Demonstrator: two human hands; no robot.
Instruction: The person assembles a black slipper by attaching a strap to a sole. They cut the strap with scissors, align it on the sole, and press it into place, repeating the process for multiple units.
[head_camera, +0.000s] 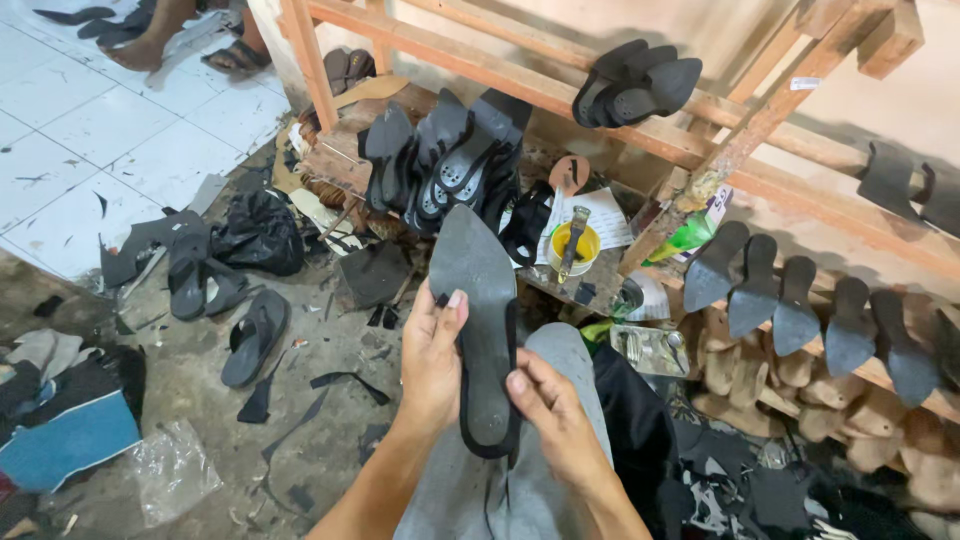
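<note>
I hold a dark grey pointed shoe sole (478, 300) upright over my lap, its underside facing me and its toe pointing away. My left hand (430, 355) grips its left edge, thumb pressed on the sole. My right hand (555, 420) grips the lower right edge near the heel end, thumb on the rim. A black strap hangs off the sole's right side.
A yellow glue pot with a brush (573, 245) stands just beyond the sole. Several black soles (440, 155) lean on a wooden rack (560, 95). Heeled soles (800, 300) line the right shelf. Sandals and scraps (230, 300) litter the floor. Another person's feet (150, 45) are at top left.
</note>
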